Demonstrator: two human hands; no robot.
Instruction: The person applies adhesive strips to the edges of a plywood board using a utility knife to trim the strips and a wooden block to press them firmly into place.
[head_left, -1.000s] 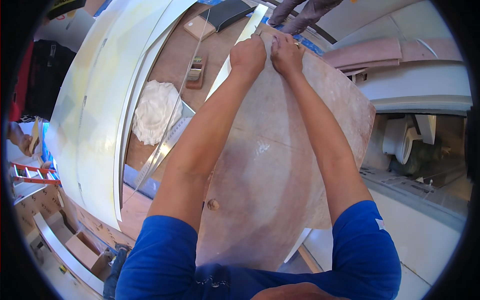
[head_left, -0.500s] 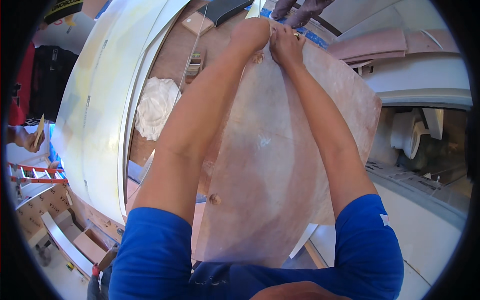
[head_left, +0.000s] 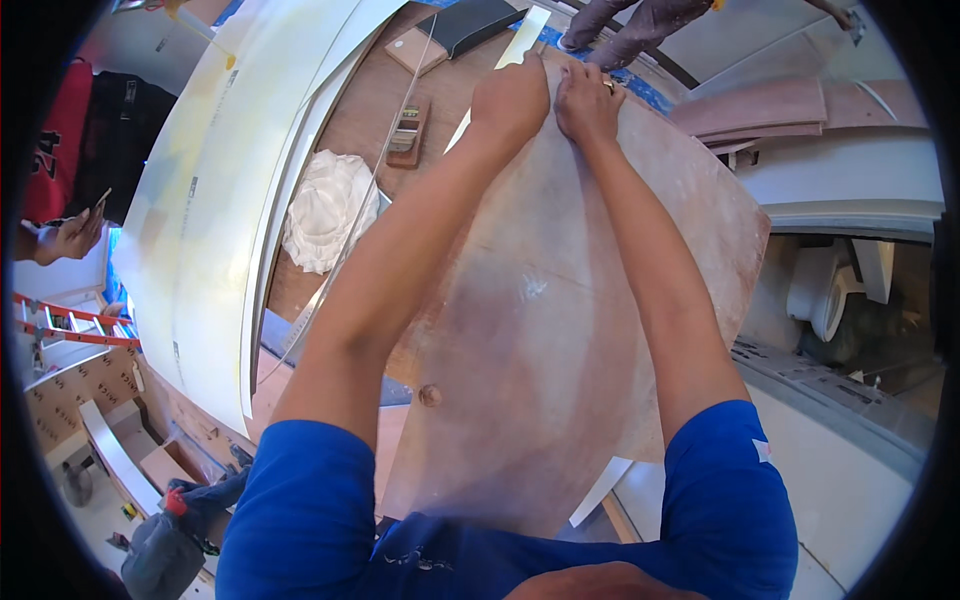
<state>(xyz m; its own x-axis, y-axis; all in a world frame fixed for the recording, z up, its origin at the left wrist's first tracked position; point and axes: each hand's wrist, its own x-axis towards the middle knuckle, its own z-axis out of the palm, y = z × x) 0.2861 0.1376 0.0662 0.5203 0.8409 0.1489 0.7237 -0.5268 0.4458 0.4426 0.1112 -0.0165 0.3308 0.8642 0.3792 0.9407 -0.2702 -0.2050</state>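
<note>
A large reddish-brown, thin wooden panel (head_left: 540, 300) with pale smears and small knots lies under my arms. Closed in a fist, my left hand (head_left: 510, 100) is at the far end of the panel by its left edge. A thin tip seems to stick out above the fist; what it belongs to is hidden. My right hand (head_left: 588, 105), wearing a ring, rests on the panel just to the right, fingers forward and slightly bent, holding nothing visible. A pale flat strip (head_left: 528, 38) runs beside and beyond my left hand.
On the brown board at left are a wooden hand plane (head_left: 406, 135), a crumpled white cloth (head_left: 328, 212) and a dark box (head_left: 470, 28). Curved pale sheets (head_left: 190, 220) stand further left. Other people are at the left, lower left and far end. A toilet (head_left: 825, 290) is at right.
Both hands have shifted slightly, the right one a little to the right. The view has moved, showing more of the hand plane and strip. A person at lower left has come further into view.
</note>
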